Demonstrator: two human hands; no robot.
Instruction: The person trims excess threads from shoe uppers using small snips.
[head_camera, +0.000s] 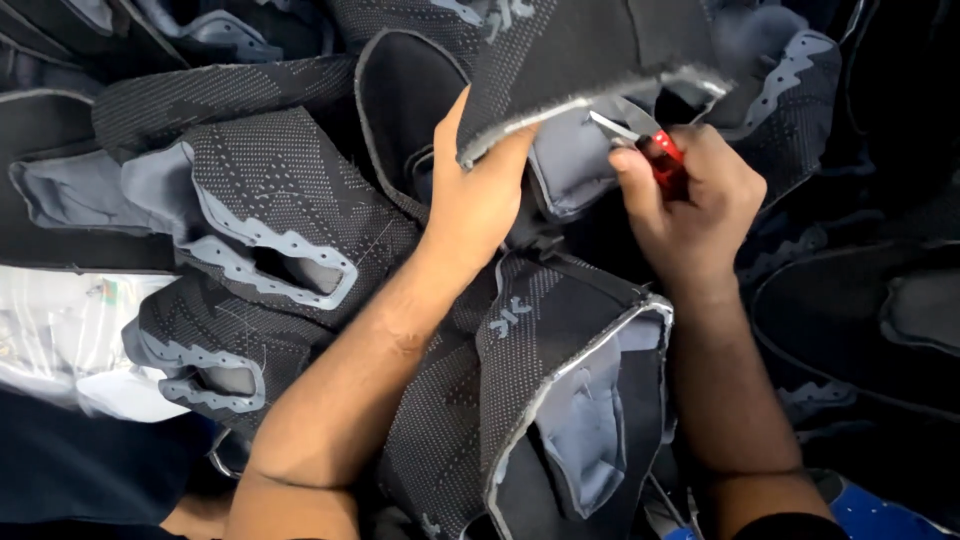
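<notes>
Red-handled thread snips (655, 150) sit clenched in the right hand (690, 200), their steel blades at the frayed grey edge of a black knitted shoe upper (600, 60). The left hand (478, 195) pinches that same edge taut, just beside the blades. Trimming looks to be under way; a clean cut calls for steady tension. More dark knitted uppers (270, 220) lie heaped all around, hiding the surface; the room is out of sight.

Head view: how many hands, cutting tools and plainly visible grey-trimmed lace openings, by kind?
Hands: 2, left hand and right hand
Red-handled snips: 1
Grey-trimmed lace openings: 2, upper opening and lower opening
Total: 5
</notes>
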